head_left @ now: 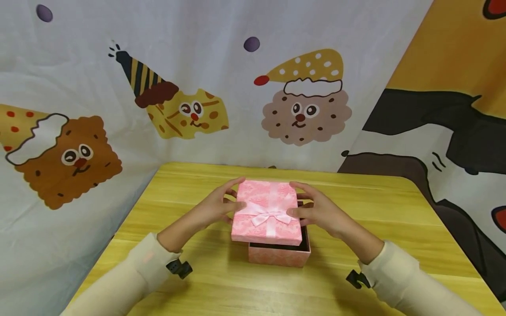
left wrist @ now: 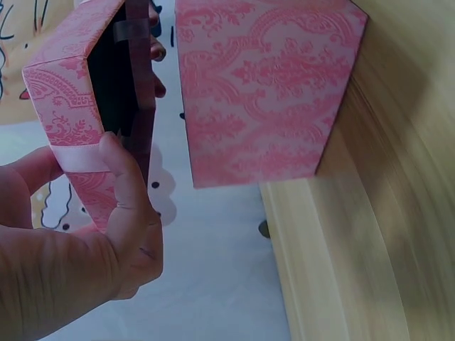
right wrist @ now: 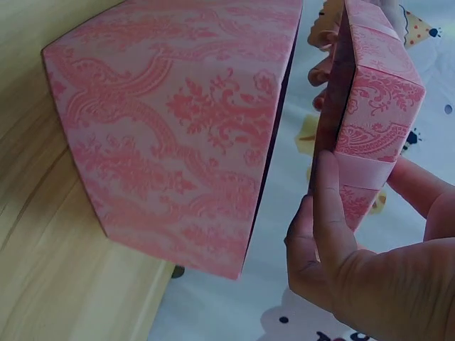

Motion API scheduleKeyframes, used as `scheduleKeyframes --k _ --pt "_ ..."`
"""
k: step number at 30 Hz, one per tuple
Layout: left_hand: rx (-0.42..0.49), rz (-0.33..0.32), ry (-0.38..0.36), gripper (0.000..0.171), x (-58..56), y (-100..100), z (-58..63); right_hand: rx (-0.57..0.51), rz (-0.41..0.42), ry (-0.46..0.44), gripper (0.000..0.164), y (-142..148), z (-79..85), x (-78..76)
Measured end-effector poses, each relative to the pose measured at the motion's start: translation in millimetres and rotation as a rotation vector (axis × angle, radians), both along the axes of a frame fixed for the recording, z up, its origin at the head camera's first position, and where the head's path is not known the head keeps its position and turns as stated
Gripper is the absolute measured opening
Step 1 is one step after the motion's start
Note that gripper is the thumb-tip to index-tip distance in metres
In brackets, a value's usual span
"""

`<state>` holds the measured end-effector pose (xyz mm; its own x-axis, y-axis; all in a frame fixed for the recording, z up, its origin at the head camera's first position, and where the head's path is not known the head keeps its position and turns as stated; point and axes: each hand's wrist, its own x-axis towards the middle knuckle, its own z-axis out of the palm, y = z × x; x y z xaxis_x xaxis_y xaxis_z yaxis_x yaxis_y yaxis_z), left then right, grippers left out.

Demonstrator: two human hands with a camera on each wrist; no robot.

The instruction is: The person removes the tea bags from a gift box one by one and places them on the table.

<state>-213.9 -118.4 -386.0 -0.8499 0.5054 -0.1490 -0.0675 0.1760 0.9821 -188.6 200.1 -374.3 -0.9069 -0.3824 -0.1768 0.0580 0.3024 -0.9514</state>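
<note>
We look onto a yellowish wood-grain desk point(head_left: 379, 208) with rounded far corners. Behind its far edge we see a white cloth backdrop point(head_left: 197, 26), softly creased and printed with purple dots point(head_left: 251, 44). Left of the desk's left edge we find a brown square biscuit figure point(head_left: 92, 131) in a party hat; above the far left corner, a yellow cheese figure point(head_left: 215, 116); above the far edge, a pinkish round cookie figure point(head_left: 276, 125). Beyond the right edge, we see bold orange, black and white printing point(head_left: 415, 109). Soft light leaves a pale sheen near the front.
</note>
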Motion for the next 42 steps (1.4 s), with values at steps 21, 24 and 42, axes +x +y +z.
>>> scheduleKeyframes --k 21,24,42 --pt "-0.089 0.054 0.003 0.078 -1.0 -58 -2.6 -0.029 0.036 0.014 0.086 -60 -7.6 -10.1" --pt "-0.094 0.059 -0.007 0.079 0.0 -65 -3.6 -0.037 0.031 -0.004 0.088 -67 -8.2 -10.6" --pt "-0.141 0.076 -0.003 0.082 7.2 -113 3.0 -0.016 0.053 -0.005 0.085 -114 -6.9 -13.6"
